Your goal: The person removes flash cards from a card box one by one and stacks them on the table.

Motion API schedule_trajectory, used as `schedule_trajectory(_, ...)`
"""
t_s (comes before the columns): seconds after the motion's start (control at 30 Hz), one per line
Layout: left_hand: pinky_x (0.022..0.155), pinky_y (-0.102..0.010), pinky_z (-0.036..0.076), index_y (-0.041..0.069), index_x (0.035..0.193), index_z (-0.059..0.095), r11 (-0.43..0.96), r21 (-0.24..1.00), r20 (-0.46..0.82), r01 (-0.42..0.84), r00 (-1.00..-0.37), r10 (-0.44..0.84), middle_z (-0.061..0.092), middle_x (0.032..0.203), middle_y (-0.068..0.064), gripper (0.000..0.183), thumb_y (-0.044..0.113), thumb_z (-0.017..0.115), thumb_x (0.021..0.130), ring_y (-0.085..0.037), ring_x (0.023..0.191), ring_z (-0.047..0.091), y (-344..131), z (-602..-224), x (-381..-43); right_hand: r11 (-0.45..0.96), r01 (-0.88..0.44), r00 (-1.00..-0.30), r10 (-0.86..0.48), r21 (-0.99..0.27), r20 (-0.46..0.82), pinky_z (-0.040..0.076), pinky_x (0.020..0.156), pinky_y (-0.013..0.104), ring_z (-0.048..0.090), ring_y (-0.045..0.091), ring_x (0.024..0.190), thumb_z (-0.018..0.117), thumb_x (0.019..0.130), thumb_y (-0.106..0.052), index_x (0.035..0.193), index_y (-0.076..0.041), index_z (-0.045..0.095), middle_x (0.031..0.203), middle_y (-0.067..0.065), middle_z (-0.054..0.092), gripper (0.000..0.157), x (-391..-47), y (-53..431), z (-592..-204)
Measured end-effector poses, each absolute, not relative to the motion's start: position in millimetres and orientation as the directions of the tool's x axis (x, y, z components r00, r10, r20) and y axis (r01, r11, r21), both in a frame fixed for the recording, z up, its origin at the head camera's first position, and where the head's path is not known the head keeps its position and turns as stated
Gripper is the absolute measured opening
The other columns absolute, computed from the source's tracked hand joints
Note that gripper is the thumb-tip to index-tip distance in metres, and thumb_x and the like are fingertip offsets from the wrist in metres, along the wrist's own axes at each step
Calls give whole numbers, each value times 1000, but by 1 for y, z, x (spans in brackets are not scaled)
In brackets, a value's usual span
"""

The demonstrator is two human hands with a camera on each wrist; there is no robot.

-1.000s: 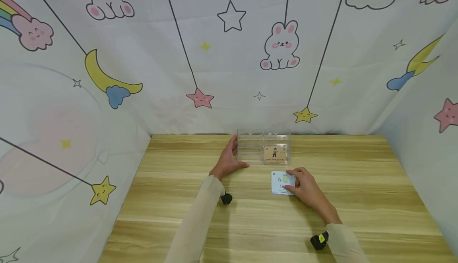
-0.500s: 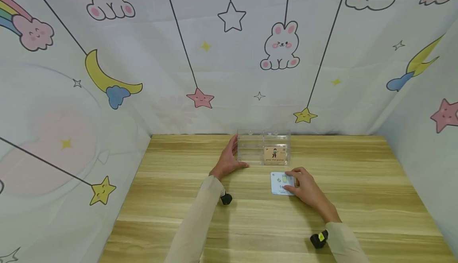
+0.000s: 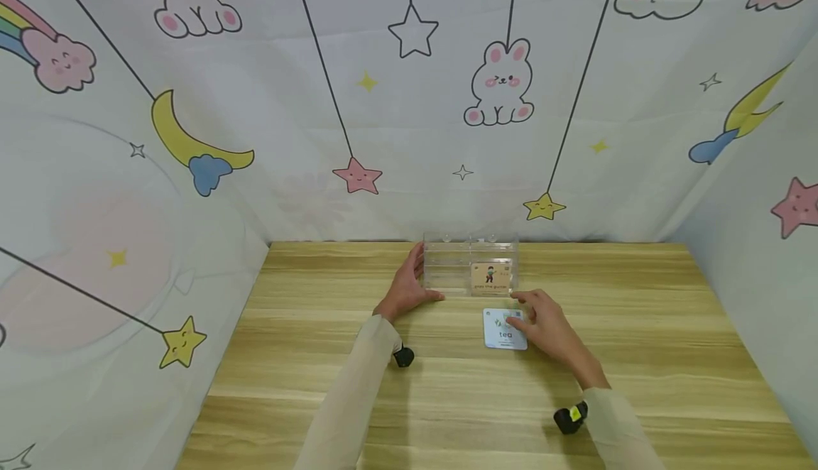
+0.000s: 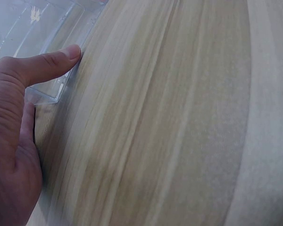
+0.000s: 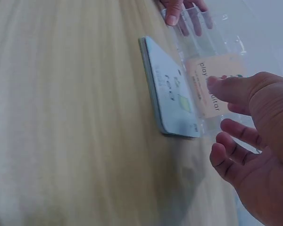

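Observation:
At the back of the table stands a clear plastic card holder [image 3: 447, 248] with tiered compartments. A tan "play the guitar" card [image 3: 491, 280] sits in its lower right compartment. My left hand [image 3: 407, 287] holds the holder's left end, thumb along the front edge and fingers down the side. In front of the holder lies a stack of pale blue cards [image 3: 503, 339], the top one printed "tea". Over the stack's right side hovers my right hand [image 3: 551, 328], fingers loosely bent and holding nothing. The right wrist view shows its thumb apart from the card stack [image 5: 172, 94].
The wood-grain table [image 3: 307, 385] stretches to both sides and toward me. A white cloth wall [image 3: 415, 122] with cartoon prints rises right behind the holder, and more cloth closes off the left and right.
My right hand has let go of the card stack and shifted slightly away from me toward the holder, so the word "tea" is uncovered. The left hand has stayed in place.

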State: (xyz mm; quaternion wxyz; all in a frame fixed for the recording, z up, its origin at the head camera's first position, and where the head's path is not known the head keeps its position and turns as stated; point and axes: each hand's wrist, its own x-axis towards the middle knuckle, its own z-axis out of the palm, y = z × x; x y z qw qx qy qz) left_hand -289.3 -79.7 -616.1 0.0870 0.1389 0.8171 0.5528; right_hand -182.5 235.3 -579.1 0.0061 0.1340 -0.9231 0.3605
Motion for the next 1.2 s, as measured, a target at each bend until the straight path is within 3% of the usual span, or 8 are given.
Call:
schedule_trajectory(0.27, 120, -32, 35, 23, 167, 14, 353, 927, 7, 127, -947, 321, 24, 170, -5, 127, 7, 97, 72, -25, 152, 34, -79, -617, -291, 682, -268, -962, -224, -681, 154, 43, 66, 32, 50, 21, 79, 76, 96, -13, 141, 1, 59, 114, 20, 64, 50, -206, 236, -563)
schedule_trajectory(0.47, 121, -35, 35, 19, 167, 15, 332, 932, 32, 147, -944, 329, 24, 170, -8, 126, 6, 97, 72, -29, 151, 34, -77, -615, -290, 686, -283, -958, -226, -671, 174, 44, 67, 34, 50, 21, 78, 74, 98, -13, 140, 0, 60, 112, 19, 65, 47, -221, 237, -556)
schedule_trajectory(0.87, 121, -36, 35, 19, 168, 13, 345, 928, 23, 141, -946, 324, 24, 170, -9, 126, 5, 96, 73, -29, 151, 34, -77, -613, -289, 687, -274, -961, -229, -673, 158, 44, 68, 36, 51, 23, 79, 75, 97, -14, 136, 0, 63, 113, 21, 64, 42, -227, 238, -555)
schedule_trajectory(1.2, 121, -37, 35, 22, 167, 16, 324, 936, 28, 140, -945, 326, 25, 170, -6, 126, 6, 97, 72, -28, 151, 34, -80, -617, -290, 619, -282, -957, -231, -733, 174, 60, 83, 50, 64, 34, 101, 74, 99, -15, 131, -1, 62, 128, 22, 63, 37, -224, 239, -561)
